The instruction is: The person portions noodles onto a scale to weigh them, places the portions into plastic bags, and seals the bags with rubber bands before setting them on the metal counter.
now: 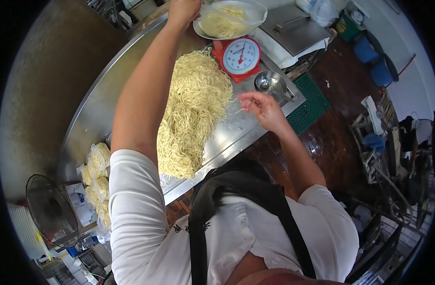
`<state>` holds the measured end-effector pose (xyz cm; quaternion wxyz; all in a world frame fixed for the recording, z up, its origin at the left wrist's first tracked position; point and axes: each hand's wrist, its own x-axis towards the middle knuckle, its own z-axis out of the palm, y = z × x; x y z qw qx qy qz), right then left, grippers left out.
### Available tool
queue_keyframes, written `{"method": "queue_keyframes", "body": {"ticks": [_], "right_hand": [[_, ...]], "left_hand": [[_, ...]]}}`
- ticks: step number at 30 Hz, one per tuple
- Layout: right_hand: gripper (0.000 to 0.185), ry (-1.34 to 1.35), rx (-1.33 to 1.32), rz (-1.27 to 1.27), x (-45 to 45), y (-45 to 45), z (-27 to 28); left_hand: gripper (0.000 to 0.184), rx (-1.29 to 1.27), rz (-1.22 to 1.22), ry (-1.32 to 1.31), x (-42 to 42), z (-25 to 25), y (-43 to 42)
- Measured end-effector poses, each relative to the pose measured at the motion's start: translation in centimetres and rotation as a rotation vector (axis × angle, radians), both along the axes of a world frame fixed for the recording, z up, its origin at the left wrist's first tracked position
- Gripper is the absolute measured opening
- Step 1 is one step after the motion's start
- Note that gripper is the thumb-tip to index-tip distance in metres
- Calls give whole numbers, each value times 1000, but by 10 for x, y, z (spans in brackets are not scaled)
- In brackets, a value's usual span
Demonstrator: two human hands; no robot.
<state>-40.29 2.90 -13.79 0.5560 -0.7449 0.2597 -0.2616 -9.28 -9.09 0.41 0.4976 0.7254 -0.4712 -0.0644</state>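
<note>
My left hand (184, 12) is at the top, closed at the edge of a clear plastic bag (248, 16). The bag, with noodles inside, lies in the metal pan (197, 29) of a red dial scale (241, 56). My right hand (262, 109) hovers over the near edge of the steel table, right of a large heap of pale yellow noodles (193, 104). Its fingers are curled together, with a few thin noodle strands at the fingertips. Part of my left hand is cut off by the frame's top.
A metal bowl (270, 83) sits beside the scale on the steel table (236, 130). Bagged noodles (98, 164) are at the left, near a fan (51, 209). A metal lid (291, 28) is at the upper right, and a green mat (308, 104) lies beyond the table's corner.
</note>
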Motion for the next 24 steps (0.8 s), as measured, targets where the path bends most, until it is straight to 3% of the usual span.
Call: {"method": "queue_keyframes", "body": {"ticks": [6, 12, 15, 18, 21, 22, 23, 24], "right_hand": [[24, -8, 67, -22, -12, 7, -15], [21, -17, 84, -40, -13, 14, -22], [21, -18, 78, -41, -10, 20, -21], [20, -18, 67, -22, -7, 27, -20], [21, -15, 90, -10, 0, 34, -28], [21, -13, 104, 11, 6, 36, -31], [21, -5, 84, 19, 11, 38, -31], [21, 0, 69, 53, 16, 40, -31]], "left_hand": [[61, 104, -2, -6, -1, -6, 2], [68, 136, 64, 38, -12, -10, 6], [57, 66, 38, 210, -20, -16, 6], [34, 65, -80, 290, -17, -26, 5], [20, -103, -92, 246, -6, -45, 4], [23, -400, 21, -136, 9, -66, -3], [28, -399, 103, -85, 17, -64, 2], [31, -161, 16, 344, 3, -30, 49]]}}
